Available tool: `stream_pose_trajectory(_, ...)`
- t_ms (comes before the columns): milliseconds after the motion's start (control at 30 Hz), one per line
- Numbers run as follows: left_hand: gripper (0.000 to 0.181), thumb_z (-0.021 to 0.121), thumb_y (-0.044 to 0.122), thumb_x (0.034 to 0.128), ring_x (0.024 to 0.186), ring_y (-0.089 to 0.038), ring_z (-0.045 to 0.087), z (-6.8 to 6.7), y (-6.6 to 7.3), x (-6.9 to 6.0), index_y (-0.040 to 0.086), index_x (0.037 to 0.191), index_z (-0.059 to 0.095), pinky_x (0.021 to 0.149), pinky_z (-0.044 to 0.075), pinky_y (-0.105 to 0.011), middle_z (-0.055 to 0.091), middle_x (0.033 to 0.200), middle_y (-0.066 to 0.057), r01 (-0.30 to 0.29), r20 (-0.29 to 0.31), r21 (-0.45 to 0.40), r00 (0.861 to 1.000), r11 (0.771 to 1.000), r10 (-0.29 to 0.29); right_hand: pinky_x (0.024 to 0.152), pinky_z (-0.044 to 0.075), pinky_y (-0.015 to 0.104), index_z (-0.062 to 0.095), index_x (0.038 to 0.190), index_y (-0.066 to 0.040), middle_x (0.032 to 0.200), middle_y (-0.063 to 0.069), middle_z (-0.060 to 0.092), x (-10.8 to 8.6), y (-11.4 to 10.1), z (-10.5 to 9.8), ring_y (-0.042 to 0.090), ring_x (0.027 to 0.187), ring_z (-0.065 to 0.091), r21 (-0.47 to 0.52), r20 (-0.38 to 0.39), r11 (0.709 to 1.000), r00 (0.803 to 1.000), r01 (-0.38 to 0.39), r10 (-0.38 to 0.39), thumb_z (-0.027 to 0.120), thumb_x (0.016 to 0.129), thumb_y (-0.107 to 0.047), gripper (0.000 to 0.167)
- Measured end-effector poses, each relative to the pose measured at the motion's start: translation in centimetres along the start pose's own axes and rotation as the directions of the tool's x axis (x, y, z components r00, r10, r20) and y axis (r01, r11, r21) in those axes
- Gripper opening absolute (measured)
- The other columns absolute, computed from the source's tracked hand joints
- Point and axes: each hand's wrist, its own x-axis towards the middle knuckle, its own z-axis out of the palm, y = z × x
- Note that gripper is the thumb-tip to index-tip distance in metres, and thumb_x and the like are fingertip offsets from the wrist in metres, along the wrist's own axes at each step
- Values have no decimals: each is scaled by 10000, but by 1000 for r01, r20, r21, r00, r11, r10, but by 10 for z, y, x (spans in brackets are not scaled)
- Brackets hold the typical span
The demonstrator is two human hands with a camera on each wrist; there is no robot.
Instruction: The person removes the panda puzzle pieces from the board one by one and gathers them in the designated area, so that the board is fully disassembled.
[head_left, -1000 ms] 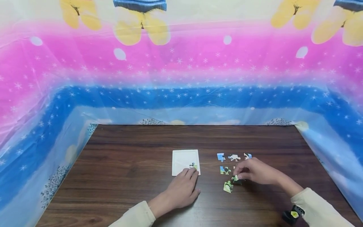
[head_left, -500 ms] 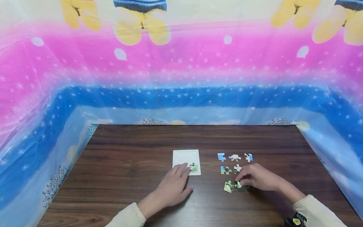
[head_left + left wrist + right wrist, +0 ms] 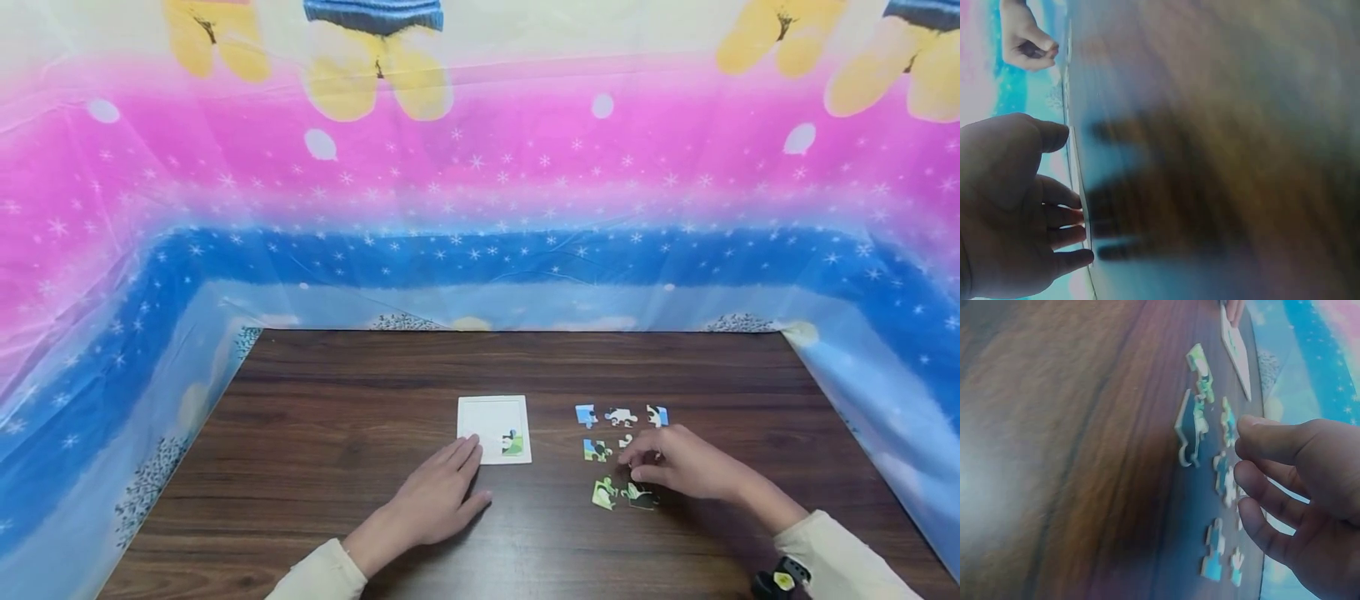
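A white puzzle board (image 3: pixel 487 414) with a raised border lies on the table, one green-and-blue puzzle piece (image 3: pixel 512 443) set in its lower right corner. My left hand (image 3: pixel 442 492) rests its straight fingertips at the board's lower left corner; the left wrist view shows the board's thin edge (image 3: pixel 1079 169) against the fingers. Over the loose pieces hovers my right hand (image 3: pixel 678 462), fingers loosely bent; in the right wrist view nothing shows between thumb and fingers. Beneath it lie a dark-and-green puzzle piece (image 3: pixel 641 497) and a partly hidden white puzzle piece (image 3: pixel 626 440).
Several more puzzle pieces lie in loose rows: a blue one (image 3: pixel 586 416), a white one (image 3: pixel 621 417), a blue-and-white one (image 3: pixel 657 416), a green-and-blue one (image 3: pixel 597 450) and a green one (image 3: pixel 603 493). Patterned cloth (image 3: pixel 480 258) surrounds the wooden table (image 3: pixel 337 392).
My left hand has slid left along the board, uncovering the corner piece. My right hand has let go of the dark-and-green piece, which now lies beside the green one, and has lifted slightly.
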Motion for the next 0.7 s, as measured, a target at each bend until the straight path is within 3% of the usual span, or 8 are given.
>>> stream_pose_trajectory(233, 666, 489, 430, 1059, 1501, -329, 349, -3, -3, 0, -60, 1507, 438, 1211, 329, -444, 370, 1611, -207, 9, 26, -37, 1000, 999, -8, 737, 583, 274, 779, 1110, -151, 1065, -28, 757, 27, -15, -3, 27, 912, 669, -7, -6, 1000, 1000, 25, -25, 734, 948, -142, 168)
stream_pose_trajectory(467, 667, 503, 433, 1052, 1504, -327, 342, -4, -4, 1, -49, 1508, 443, 1207, 333, -451, 360, 1618, -198, 19, 37, -51, 999, 999, -17, 661, 542, 250, 775, 1126, -123, 1016, -46, 737, 64, -33, -3, 14, 771, 609, -52, -31, 997, 998, 55, -57, 723, 964, -163, 175)
stream_pose_trajectory(700, 667, 517, 434, 1046, 1507, -319, 339, -3, -5, 2, -36, 1514, 444, 1205, 337, -453, 361, 1623, -182, 29, 41, -63, 999, 998, -26, 768, 587, 314, 783, 1133, -150, 1081, -48, 749, 101, -45, 11, 58, 928, 677, -83, -50, 995, 997, 52, -56, 724, 967, -211, 186)
